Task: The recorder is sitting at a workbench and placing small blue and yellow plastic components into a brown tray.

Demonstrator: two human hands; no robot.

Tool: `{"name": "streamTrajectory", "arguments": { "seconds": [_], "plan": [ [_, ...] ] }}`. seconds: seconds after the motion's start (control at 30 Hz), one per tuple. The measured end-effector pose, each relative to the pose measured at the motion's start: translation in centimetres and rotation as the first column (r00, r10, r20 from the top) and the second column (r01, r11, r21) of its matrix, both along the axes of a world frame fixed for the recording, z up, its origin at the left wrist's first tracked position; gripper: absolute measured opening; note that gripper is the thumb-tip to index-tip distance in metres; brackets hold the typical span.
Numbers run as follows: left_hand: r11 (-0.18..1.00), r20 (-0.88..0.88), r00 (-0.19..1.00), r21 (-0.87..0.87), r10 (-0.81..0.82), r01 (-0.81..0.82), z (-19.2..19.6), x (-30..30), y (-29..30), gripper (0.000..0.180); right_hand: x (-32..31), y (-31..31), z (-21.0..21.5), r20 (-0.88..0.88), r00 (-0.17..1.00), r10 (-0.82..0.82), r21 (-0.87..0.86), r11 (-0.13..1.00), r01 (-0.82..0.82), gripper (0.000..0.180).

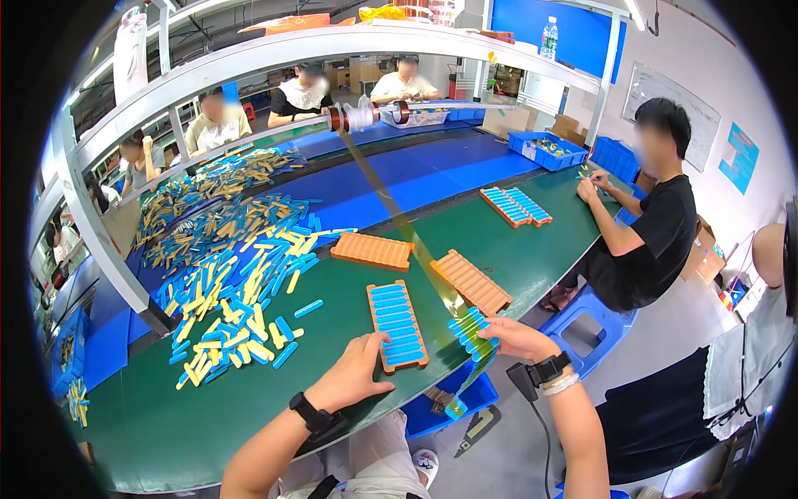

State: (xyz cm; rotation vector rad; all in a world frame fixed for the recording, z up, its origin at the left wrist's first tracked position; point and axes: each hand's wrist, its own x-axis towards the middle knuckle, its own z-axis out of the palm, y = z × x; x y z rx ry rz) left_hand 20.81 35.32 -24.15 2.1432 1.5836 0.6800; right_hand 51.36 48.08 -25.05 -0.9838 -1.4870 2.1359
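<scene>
The left hand [353, 373] lies flat with open fingers beside the orange tray [397, 326] of blue sticks near the table's [150, 432] front edge. The right hand [517, 338] pinches a row of blue sticks [471, 326] on yellow tape [391, 208].

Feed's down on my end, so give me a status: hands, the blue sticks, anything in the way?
Left hand flat beside orange tray of blue sticks. Right hand holding a row of blue sticks on yellow tape. Loose stick pile off left, nothing blocking.
</scene>
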Motion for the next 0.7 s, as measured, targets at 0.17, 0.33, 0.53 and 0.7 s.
{"name": "streamTrajectory", "arguments": {
  "seconds": [0.17,0.33,0.53,0.7],
  "plan": [
    [0.999,0.077,0.997,-0.017,-0.033,0.034,-0.7,-0.4,1.9,0.070,-0.8,0.2,-0.2,0.029,1.000,-0.009,0.028,1.000,0.008,0.033],
    [0.995,0.042,0.999,0.099,0.024,-0.028,-1.2,2.2,3.0,0.064,-1.6,-0.8,2.3,0.045,0.998,-0.037,0.039,0.999,0.035,0.030],
    [0.974,0.053,0.987,0.159,0.153,-0.160,-2.7,6.0,4.7,0.063,-2.5,-1.0,2.6,0.024,1.000,-0.004,0.039,0.999,0.003,0.028],
    [0.963,0.061,0.978,0.175,0.199,-0.207,-3.3,6.9,5.2,0.064,-1.9,-1.5,1.3,0.047,0.998,-0.049,0.125,0.991,0.043,0.026]
  ]
}}
